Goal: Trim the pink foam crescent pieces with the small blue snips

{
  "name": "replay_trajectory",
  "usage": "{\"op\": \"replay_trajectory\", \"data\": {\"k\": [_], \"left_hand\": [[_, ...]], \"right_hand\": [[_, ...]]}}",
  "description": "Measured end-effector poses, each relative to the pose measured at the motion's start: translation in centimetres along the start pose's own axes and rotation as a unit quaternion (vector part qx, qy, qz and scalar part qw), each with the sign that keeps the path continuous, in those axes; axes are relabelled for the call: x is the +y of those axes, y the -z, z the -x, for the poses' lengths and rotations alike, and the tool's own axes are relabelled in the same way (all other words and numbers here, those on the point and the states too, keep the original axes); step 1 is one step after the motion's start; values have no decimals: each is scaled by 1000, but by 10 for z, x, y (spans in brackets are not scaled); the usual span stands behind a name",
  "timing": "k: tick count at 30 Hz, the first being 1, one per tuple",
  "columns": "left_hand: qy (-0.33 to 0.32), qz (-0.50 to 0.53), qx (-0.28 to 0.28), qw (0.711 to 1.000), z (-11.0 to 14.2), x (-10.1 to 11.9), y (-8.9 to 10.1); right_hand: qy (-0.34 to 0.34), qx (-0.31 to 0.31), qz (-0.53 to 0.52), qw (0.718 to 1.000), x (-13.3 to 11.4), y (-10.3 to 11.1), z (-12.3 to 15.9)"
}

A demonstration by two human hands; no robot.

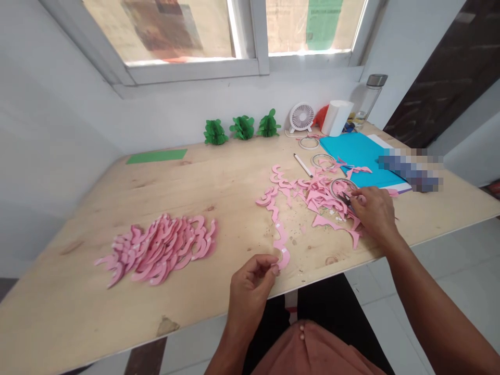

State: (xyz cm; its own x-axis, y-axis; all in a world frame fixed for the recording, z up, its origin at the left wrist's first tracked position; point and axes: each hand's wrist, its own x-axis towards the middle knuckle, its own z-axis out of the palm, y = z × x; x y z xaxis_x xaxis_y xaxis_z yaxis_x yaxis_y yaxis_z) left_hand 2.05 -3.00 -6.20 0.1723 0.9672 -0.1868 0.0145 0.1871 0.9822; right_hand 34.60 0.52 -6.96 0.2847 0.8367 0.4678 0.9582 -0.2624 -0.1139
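My left hand (252, 284) is closed in a pinch at the near end of a wavy pink paper strip (280, 233) near the table's front edge. The strip has small shiny patches like clear tape and runs back toward other curved pieces. Further right, my right hand (373, 211) is closed around what looks like dark scissors (345, 200), largely covered by the fingers. Around them lies a heap of pink paper scraps (318, 192), with a tape roll (333, 182) on top. On the left rests a large pile of curved pink paper pieces (164, 247).
Along the wall stand several green paper shapes (242, 127), a small white fan (301, 117), a white paper roll (336, 119) and a glass bottle (369, 101). Blue sheets (355, 151), a white pen (302, 164) and a green strip (157, 156) lie on the wooden table (234, 187).
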Motion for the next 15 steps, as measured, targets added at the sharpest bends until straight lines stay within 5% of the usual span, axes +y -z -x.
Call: {"op": "replay_trajectory", "data": {"k": [15], "left_hand": [[-4,-11,1,1000,0,-1,1]], "right_hand": [[2,-20,53,998,-1,-8,-11]]}}
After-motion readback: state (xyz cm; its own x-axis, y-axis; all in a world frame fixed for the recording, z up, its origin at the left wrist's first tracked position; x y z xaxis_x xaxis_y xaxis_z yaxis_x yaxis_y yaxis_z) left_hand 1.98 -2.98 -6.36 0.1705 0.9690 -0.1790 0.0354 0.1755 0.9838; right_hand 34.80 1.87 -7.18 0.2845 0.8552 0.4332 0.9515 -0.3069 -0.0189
